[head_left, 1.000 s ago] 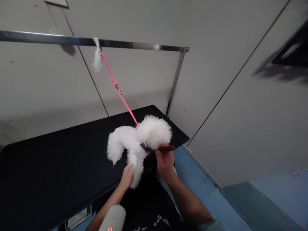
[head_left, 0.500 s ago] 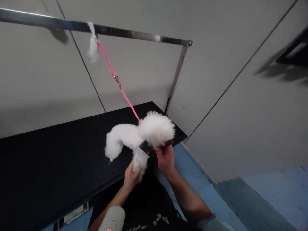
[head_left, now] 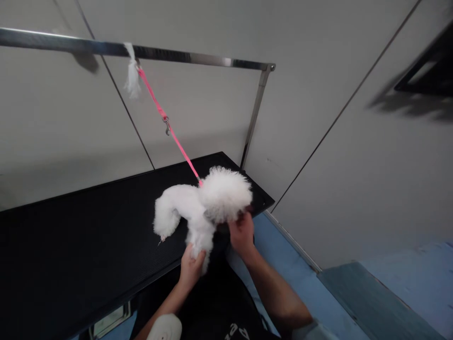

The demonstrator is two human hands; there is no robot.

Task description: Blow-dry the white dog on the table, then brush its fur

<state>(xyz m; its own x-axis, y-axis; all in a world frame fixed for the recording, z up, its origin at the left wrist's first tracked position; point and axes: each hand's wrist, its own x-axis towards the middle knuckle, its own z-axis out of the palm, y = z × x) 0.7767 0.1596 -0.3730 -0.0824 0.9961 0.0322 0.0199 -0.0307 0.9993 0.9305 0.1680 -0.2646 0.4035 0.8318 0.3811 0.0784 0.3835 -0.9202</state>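
A white fluffy dog (head_left: 186,198) stands on a black table, its body clipped short, with long fluff on the head and legs. My left hand (head_left: 191,265) is closed around a front leg (head_left: 200,236) near the table's front edge. Under the dog's fluffy head (head_left: 226,193), my right hand (head_left: 242,234) grips what looks like a slicker brush (head_left: 212,216) with a dark flat head and reddish-brown handle. Most of the brush is hidden by the head fur and my fingers. A pink leash (head_left: 182,152) runs from the dog's neck up to a metal bar.
The metal bar (head_left: 208,60) crosses above the black table (head_left: 88,236) on an upright post. White tassel (head_left: 132,78) hangs where the leash is tied. A white rounded device (head_left: 165,327) lies by my left forearm. Walls stand behind and right; a dark object (head_left: 428,71) hangs on the right.
The brush has turned and slipped further out of sight beneath the head. My left hand has shifted slightly left with the leg. The view has tilted a little.
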